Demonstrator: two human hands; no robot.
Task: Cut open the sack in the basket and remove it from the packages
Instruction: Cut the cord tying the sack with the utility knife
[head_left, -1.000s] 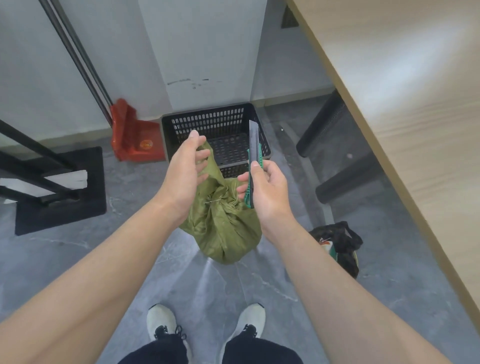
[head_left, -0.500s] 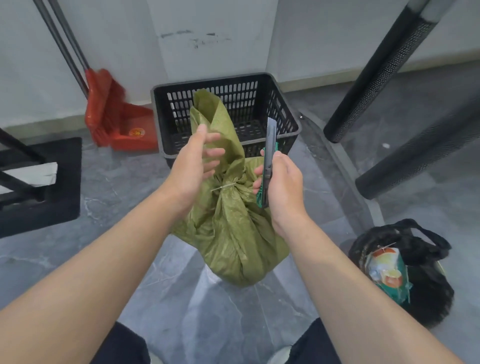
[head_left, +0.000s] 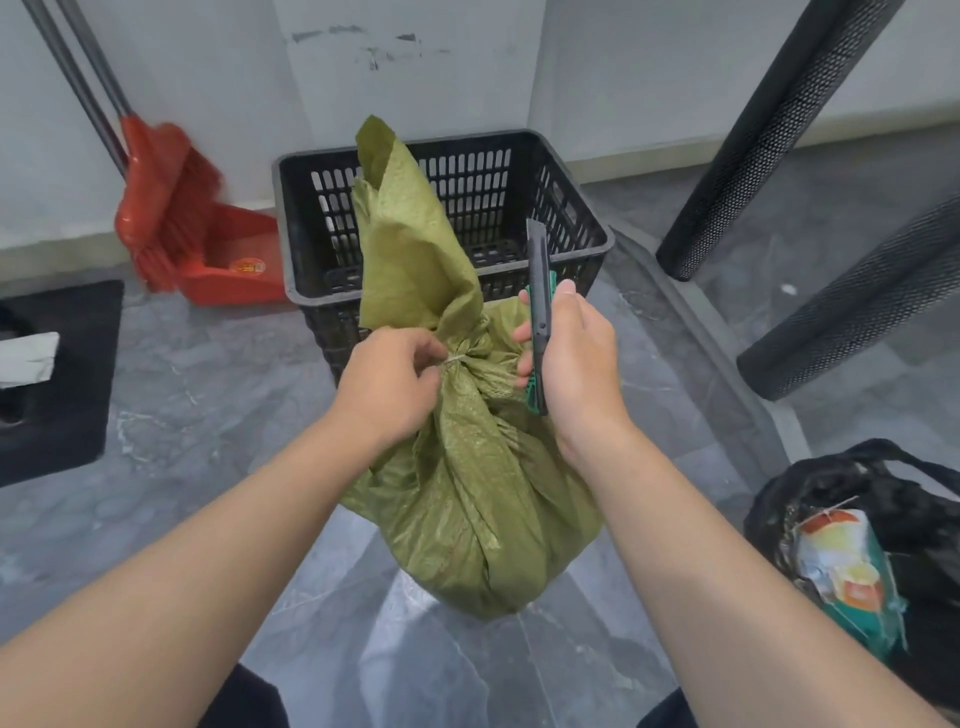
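Head view: left hand (head_left: 387, 387) reaching forward, fingers pinched tight on the thin tie (head_left: 457, 357) at the neck of the green sack (head_left: 467, 467). Right hand (head_left: 576, 364) closed around one knife (head_left: 539, 312), held upright just beside the neck. One sack, sitting on the floor (head_left: 218, 395) in front of one black basket (head_left: 571, 228). Off to the right, one black bag (head_left: 883, 499).

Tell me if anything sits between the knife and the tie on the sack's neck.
Nothing visible does. The knife in the right hand stands upright just right of the tied neck of the sack; the left hand pinches it from the other side.
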